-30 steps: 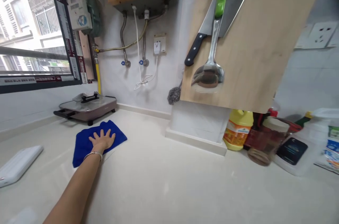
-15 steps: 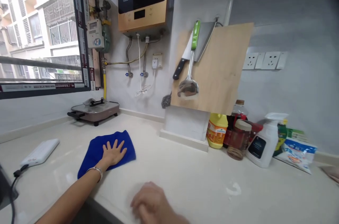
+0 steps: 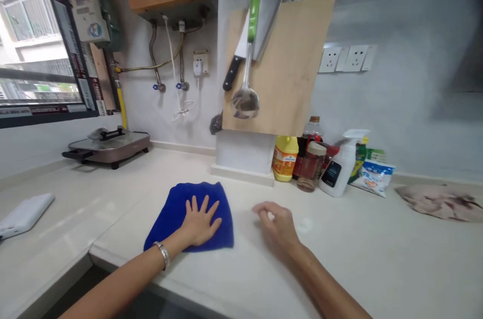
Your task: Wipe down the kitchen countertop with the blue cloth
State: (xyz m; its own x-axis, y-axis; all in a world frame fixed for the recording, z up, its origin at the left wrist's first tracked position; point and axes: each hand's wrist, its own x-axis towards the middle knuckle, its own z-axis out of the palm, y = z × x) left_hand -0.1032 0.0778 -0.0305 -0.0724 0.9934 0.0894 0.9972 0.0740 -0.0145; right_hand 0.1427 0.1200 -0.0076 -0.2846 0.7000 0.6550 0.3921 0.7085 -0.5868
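My left hand (image 3: 200, 223) lies flat with fingers spread on a blue cloth (image 3: 169, 218), pressing it against the white countertop (image 3: 241, 278). A silver bracelet (image 3: 163, 255) circles the left wrist. To the right of the cloth, my right hand (image 3: 277, 223) hovers just over the counter or rests on it; I cannot tell which. Its fingers are curled in, thumb near the index finger, and I see nothing in them. A faint whitish mark (image 3: 306, 225) shows on the counter beyond the right hand.
Along the wall stand a yellow bottle (image 3: 286, 158), a lidded jar (image 3: 311, 168), a white spray bottle (image 3: 339, 170) and a white-blue packet (image 3: 374, 177). A crumpled cloth (image 3: 439, 201) lies far right. At left are an electric pan (image 3: 113, 150) and a white power bank (image 3: 28, 214). A ladle (image 3: 246, 102) hangs above.
My left hand and the blue cloth have slid rightward along the counter. My right hand has moved forward and right, away from the front edge. The view has turned right and down.
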